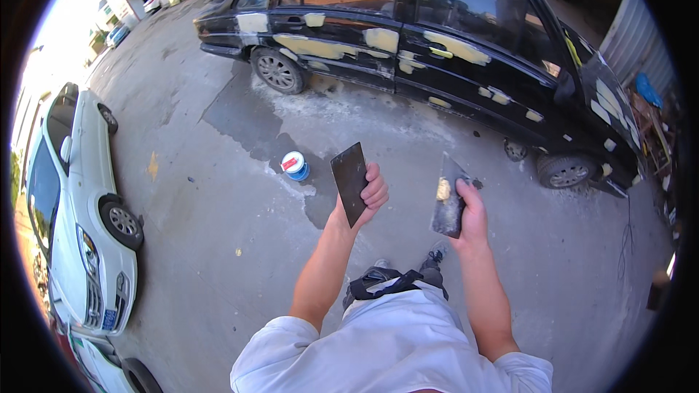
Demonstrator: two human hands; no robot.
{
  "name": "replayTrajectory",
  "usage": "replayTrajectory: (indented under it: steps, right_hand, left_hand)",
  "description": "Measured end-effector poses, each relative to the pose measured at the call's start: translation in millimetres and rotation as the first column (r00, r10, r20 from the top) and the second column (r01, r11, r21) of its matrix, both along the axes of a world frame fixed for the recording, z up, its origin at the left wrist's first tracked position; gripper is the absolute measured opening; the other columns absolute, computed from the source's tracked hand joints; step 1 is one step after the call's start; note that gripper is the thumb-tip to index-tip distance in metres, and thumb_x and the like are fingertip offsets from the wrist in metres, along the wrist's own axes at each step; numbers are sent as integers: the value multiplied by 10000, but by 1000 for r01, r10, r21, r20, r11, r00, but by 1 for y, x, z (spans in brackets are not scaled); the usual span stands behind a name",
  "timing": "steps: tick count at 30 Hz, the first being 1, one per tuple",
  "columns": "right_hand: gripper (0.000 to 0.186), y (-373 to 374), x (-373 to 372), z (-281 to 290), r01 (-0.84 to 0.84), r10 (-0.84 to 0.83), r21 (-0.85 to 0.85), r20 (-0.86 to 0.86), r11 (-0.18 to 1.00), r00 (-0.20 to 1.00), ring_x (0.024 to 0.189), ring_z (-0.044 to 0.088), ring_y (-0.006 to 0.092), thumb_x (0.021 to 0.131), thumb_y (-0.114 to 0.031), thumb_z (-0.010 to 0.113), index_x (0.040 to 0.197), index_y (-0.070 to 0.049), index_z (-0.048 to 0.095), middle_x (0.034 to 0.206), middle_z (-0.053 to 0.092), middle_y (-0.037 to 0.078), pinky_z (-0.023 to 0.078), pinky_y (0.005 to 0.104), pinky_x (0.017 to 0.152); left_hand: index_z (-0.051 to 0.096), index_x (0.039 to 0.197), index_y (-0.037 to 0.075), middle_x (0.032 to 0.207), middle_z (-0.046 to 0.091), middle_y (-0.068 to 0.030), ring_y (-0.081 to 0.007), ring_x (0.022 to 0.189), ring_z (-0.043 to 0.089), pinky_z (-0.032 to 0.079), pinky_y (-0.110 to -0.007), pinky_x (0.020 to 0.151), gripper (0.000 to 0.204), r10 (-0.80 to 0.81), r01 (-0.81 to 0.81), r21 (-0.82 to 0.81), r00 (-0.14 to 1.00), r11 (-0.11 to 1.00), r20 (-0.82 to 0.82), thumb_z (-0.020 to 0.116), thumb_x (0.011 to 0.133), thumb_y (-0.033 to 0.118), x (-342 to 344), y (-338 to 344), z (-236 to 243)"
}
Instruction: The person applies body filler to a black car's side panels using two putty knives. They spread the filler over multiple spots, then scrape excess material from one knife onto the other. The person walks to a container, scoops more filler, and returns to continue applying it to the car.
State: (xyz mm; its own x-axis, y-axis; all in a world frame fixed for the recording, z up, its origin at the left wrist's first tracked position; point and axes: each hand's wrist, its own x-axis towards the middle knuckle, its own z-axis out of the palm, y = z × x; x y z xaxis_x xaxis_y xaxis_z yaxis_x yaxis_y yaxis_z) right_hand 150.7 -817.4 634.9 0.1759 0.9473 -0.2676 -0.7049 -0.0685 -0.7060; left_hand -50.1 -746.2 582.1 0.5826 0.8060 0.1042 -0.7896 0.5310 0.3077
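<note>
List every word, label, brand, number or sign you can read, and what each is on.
Nothing is legible.
Red label on the blue-and-white tub: too small to read.
Blue number plate on the white car: blurred, too small.
Dark blade in the left hand, smeared blade in the right hand: no lettering visible.

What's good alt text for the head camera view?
A person holds a dark flat plate in the left grip, a second plate bearing a cream lump in the right grip. Ahead: a black car with pale patches; at left, a white car.
</note>
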Motion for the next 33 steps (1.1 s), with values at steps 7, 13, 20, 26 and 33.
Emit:
replayTrajectory:
  steps: [7, 13, 20, 26, 33]
  right_hand:
    - [188, 2, -20, 25, -55, 50, 82, 59, 995, 997, 825, 625, 149, 920, -141, 494, 1046, -10, 544, 949, 629, 74, 517, 284, 737]
    - [203, 0, -10, 28, -19, -16, 251, 134, 968, 991, 867, 589, 112, 935, -157, 507, 1083, -25, 549, 992, 620, 48, 490, 268, 783]
    - [234, 8, 29, 32, 215, -203, 310, -72, 926, 977, 1011, 560, 144, 966, -203, 473, 1143, -58, 521, 1125, 579, 31, 456, 323, 893]
    - [247, 3, 24, 14, 94, -118, 459, 25, 883, 993, 1027, 551, 147, 965, -187, 473, 1152, -39, 538, 1132, 586, 43, 434, 312, 908]
    - [263, -19, 30, 4, -175, -32, 326, 543, 929, 839, 873, 555, 71, 961, -185, 495, 1124, 8, 570, 975, 613, -1, 454, 229, 779]
  left_hand:
    - [536, 1112, 51, 952, 599, -67, -146, 811, 615, 520, -280, 694, 306, 51, -194, -200, 829, 961, -558, 449, 944, 292, 76, -33, 47]
    - [544, 949, 62, 748, 567, -34, -110, 616, 556, 463, -261, 525, 473, 37, -168, -117, 707, 979, -707, 382, 949, 507, 84, -31, 44]
    - [538, 796, 67, 635, 523, 27, -49, 535, 434, 365, -208, 475, 327, 365, -230, 289, 689, 929, -626, 538, 926, 368, 55, -22, 34]
    - [639, 814, -11, 629, 596, 29, -21, 584, 461, 396, -200, 514, 243, 642, -145, 626, 214, 766, -736, 711, 824, 221, 65, -44, 38]
    - [638, 805, -13, 589, 584, 24, -26, 552, 455, 398, -209, 492, 253, 779, -150, 765, 81, 626, -622, 720, 816, 227, 55, -47, 58]
